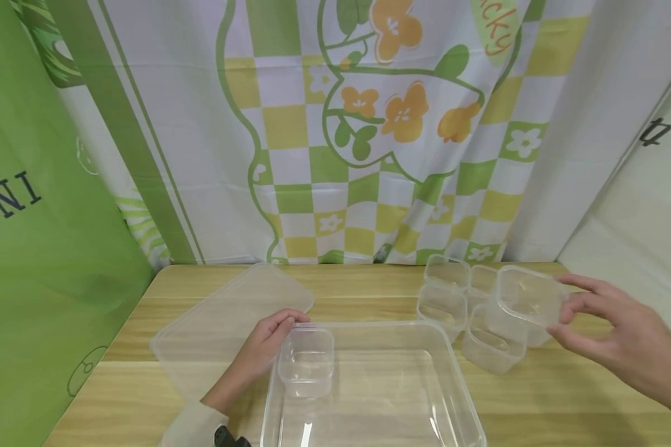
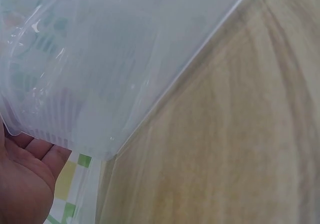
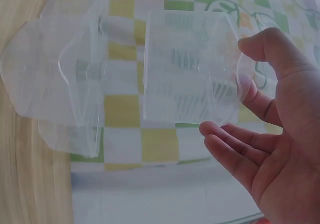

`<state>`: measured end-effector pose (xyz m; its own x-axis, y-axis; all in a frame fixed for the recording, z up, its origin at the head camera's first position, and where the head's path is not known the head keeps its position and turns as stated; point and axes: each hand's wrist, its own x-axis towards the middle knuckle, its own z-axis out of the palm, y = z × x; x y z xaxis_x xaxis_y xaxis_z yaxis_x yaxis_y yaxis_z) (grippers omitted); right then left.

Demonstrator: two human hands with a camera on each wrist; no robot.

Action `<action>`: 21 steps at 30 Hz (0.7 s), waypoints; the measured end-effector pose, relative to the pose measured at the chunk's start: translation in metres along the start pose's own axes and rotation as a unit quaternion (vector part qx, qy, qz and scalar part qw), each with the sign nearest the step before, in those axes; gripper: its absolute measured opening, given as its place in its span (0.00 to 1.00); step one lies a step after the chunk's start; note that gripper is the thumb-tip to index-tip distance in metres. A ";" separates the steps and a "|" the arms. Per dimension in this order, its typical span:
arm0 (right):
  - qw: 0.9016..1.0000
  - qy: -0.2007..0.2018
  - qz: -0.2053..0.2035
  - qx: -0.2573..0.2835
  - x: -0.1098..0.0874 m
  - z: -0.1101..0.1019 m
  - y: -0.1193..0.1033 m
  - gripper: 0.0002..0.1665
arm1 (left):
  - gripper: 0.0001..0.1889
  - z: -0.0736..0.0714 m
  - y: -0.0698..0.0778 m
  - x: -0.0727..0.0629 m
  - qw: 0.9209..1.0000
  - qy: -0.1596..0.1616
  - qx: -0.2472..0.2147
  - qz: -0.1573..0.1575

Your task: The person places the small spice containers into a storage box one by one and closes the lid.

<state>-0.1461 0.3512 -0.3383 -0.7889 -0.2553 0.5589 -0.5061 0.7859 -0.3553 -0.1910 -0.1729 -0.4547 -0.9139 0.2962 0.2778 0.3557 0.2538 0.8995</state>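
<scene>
My right hand pinches a small clear plastic container by its rim, thumb on one side and index finger on the other. It is held above several similar small containers grouped on the table. In the right wrist view the held container is tilted, its other fingers spread below it. At the far left corner of a large clear plastic box, my left hand holds the rim. Inside that corner sits one small container. The left wrist view shows the left fingers partly behind clear plastic.
A large translucent lid lies flat on the wooden table, left of the box and partly under the left arm. A patterned curtain hangs behind the table's back edge, with a green cloth on the left.
</scene>
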 end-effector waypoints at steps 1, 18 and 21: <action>1.000 -0.002 -0.002 -0.002 0.000 0.002 -0.003 0.27 | 0.16 0.000 0.000 0.000 1.000 0.000 0.000 0.000; 0.997 -0.037 -0.064 0.039 0.008 0.035 -0.060 0.30 | 0.15 0.000 0.000 0.000 1.000 -0.002 -0.008 0.006; 0.996 -0.039 -0.068 0.038 0.009 0.040 -0.066 0.30 | 0.15 0.000 0.000 0.000 1.000 0.000 -0.005 0.002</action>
<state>-0.1334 0.2746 -0.3401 -0.7342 -0.4022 0.5470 -0.6329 0.6971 -0.3369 -0.1910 -0.1729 -0.4550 -0.9125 0.2972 0.2810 0.3570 0.2433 0.9019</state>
